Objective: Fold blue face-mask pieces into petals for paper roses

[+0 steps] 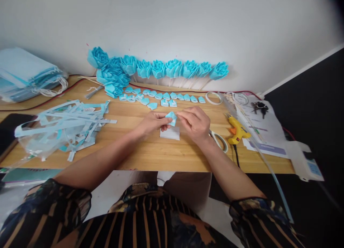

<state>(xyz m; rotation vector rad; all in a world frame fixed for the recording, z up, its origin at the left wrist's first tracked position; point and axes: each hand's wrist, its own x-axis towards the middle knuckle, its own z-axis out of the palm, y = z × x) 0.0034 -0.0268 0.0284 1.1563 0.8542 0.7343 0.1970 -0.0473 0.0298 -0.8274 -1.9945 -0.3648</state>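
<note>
My left hand (154, 122) pinches a small folded light-blue fabric petal (171, 115) between thumb and fingers, above the middle of the table. Close to the petal's right edge, my right hand (195, 123) is closed with thumb and forefinger together; whatever sits in that pinch is too small to make out. Beneath the hands lies a small white pad (170, 134). Several similar folded petals (166, 96) are laid in rows just beyond. White-handled scissors (221, 142) rest beside my right wrist, their blades partly hidden by it.
Finished blue fabric flowers (173, 68) on sticks lean along the wall. Left are fabric scraps (88, 121) and a bagged stack of blue sheets (27, 74). Right are a tape roll (214, 98), yellow glue gun (238, 132), keys (260, 108) and a white power strip (303, 160).
</note>
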